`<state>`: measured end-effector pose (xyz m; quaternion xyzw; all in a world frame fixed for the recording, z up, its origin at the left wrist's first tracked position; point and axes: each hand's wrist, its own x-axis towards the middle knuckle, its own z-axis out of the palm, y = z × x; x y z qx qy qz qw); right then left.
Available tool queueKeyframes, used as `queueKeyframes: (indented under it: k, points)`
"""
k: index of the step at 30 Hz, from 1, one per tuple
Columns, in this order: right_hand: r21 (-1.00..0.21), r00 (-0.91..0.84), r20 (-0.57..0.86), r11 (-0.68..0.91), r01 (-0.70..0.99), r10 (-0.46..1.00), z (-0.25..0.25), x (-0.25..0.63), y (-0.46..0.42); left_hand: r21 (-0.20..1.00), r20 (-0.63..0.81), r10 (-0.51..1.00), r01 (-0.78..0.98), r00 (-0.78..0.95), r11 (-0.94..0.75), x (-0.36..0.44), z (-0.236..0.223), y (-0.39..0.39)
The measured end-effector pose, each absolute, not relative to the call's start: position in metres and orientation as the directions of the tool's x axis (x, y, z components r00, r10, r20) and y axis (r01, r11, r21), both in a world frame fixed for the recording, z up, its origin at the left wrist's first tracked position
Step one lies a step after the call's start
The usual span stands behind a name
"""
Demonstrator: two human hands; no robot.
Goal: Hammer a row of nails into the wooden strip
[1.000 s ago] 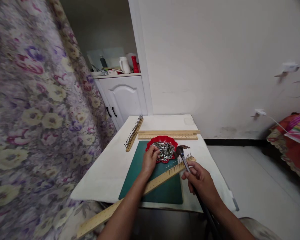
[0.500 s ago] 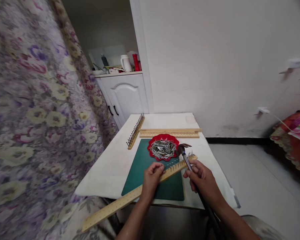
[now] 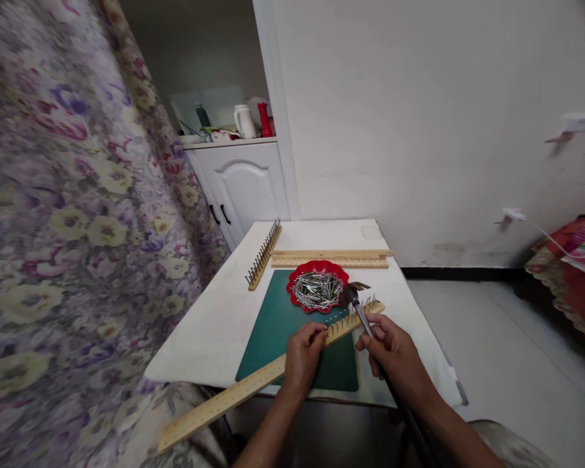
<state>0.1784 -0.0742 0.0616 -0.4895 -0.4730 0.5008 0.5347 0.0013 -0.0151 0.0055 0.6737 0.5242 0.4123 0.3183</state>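
Observation:
A long wooden strip (image 3: 224, 401) with drilled holes lies slantwise over the green mat (image 3: 268, 338), its near end jutting past the table edge. Several nails (image 3: 342, 324) stand upright in rows along its far part. My left hand (image 3: 306, 354) is closed at the strip, thumb and finger pinched at the near end of these rows on what looks like a nail, mostly hidden by the fingertips. In my right hand (image 3: 392, 351) is a claw hammer (image 3: 363, 318), gripped by its shaft, the head raised above the nails. A red scalloped dish (image 3: 292, 292) full of loose nails sits just beyond.
On the white-covered table (image 3: 199, 344), a nail-studded strip (image 3: 263, 259) lies at the back left. More wooden strips (image 3: 329, 259) lie behind the dish. A floral curtain (image 3: 78, 227) hangs to the left; a wall (image 3: 394, 130) stands behind.
My left hand has moved slightly right and forward along the strip, up to the row of nails. The hammer stays raised in my right hand, nearly in the same place.

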Motion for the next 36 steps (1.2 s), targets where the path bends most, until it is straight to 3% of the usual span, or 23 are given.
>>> queueKeyframes:
  k: [12,17,36]
  points:
    - [-0.997,-0.047,-0.02,-0.023,-0.069,0.999,0.066,0.176,-0.081,0.805,0.271,0.949,0.504,0.159,-0.314,0.002,0.0,-0.013]
    - [-0.998,-0.138,-0.063,-0.06,0.029,0.988,0.062,0.171,-0.089,0.794,0.296,0.942,0.508,0.157,-0.334,0.003,-0.003,-0.011]
    - [-0.995,-0.154,-0.024,-0.009,0.102,0.988,0.061,0.169,-0.096,0.788,0.279,0.948,0.528,0.15,-0.316,0.005,0.001,-0.013]
